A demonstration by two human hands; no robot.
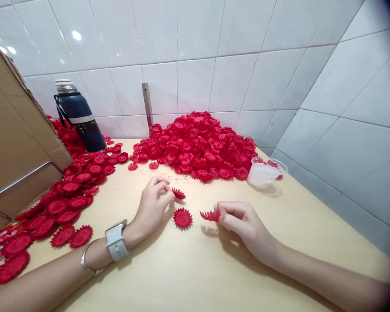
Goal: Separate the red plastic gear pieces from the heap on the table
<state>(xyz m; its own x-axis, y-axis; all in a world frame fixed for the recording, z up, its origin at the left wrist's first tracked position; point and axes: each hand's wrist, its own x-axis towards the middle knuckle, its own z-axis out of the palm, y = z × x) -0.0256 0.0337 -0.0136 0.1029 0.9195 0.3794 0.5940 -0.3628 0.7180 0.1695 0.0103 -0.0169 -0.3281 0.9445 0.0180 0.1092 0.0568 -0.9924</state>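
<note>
My left hand (pixel 152 204) rests on the pale wooden table (pixel 195 268), its fingertips pinching a small red plastic flower piece (pixel 178 193). My right hand (pixel 240 221) holds another red flower piece (pixel 209 215) just above the table, fingers closed on its edge. Between the two hands a flat red flower disc (pixel 183 218) lies on the table. A white watch (pixel 116 241) and a thin bangle sit on my left wrist.
A big heap of red flower pieces (pixel 198 145) lies against the tiled wall. More red pieces (pixel 61 203) spread along the left. A dark flask (pixel 78 115) stands at the back left beside a cardboard box (pixel 16 143). A clear plastic cup (pixel 264 173) lies right of the heap.
</note>
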